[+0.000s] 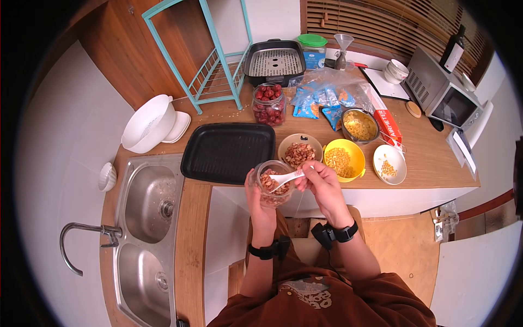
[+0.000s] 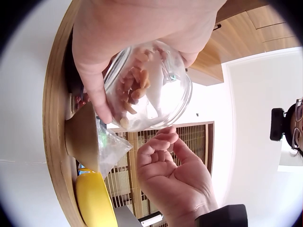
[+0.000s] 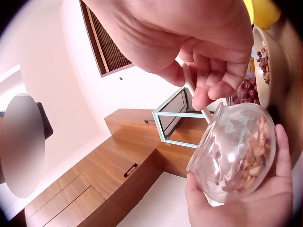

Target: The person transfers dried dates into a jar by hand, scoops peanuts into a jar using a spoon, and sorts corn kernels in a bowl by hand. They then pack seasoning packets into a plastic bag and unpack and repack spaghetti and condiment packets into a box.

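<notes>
My left hand (image 1: 263, 217) holds a clear, round jar (image 1: 275, 201) from the side, above the counter's front edge. Chopped nuts (image 3: 253, 163) lie inside it. Between the thumb and fingers of my right hand (image 1: 327, 192) is the handle of a white spoon (image 1: 291, 175); its bowl end reaches into the jar among the nuts. In the right wrist view the jar is tilted, with my left palm under it. Just behind the jar stands a beige bowl (image 1: 284, 145) of similar nuts, beside a yellow bowl (image 1: 357, 157) of pale yellow pieces.
A black ridged tray (image 1: 223, 152) lies left of the bowls, near the double sink (image 1: 124, 240). A white dish (image 1: 400, 169) and a metal bowl (image 1: 375, 135) stand to the right. Behind are a jar of red fruit (image 1: 268, 106), blue packets (image 1: 308, 109) and a teal rack (image 1: 218, 49).
</notes>
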A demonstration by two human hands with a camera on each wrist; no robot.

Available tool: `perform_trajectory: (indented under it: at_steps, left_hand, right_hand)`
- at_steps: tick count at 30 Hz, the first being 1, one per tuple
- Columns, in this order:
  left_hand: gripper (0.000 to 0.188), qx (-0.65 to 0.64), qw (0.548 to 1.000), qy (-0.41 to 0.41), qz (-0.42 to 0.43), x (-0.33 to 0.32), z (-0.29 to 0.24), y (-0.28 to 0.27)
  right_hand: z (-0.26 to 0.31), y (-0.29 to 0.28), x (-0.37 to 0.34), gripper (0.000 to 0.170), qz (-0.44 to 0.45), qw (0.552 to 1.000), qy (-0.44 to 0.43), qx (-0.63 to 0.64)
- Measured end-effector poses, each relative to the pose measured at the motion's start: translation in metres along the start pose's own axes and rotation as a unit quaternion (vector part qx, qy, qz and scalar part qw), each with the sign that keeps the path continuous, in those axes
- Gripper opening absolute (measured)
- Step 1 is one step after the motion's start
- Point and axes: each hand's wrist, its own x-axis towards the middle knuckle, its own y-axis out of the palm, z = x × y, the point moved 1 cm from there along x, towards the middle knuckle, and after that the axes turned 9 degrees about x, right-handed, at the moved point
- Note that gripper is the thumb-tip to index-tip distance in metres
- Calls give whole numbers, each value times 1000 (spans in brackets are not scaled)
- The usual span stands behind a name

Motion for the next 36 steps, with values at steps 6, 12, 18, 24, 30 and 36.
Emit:
perform_trajectory:
  at_steps: [6,12,18,24,30,36]
  left_hand:
    - [51,-42,999,-12,-15,5,15,-14]
    - [51,-46,999,-7,-22,5,9,-8]
    - [52,-46,998,3,-33,6,11,-8]
    - [52,-42,999,-2,-26,5,10,-9]
    - [52,-30,999,3,-18,4,10,-10]
    - [60,-57,998,-2,4,3,6,-6]
  right_hand:
    - [6,-3,-2,21,-20,999,-19,23]
    - [13,-8,1,21,-37,997,-48,54]
    - [27,-29,8,21,-105,987,-116,33]
    - [20,-49,16,20,-122,960,-156,-198]
    - [37,-34,4,20,-103,951,-226,-185]
    - [48,-8,-15,17,26,976,-172,-128]
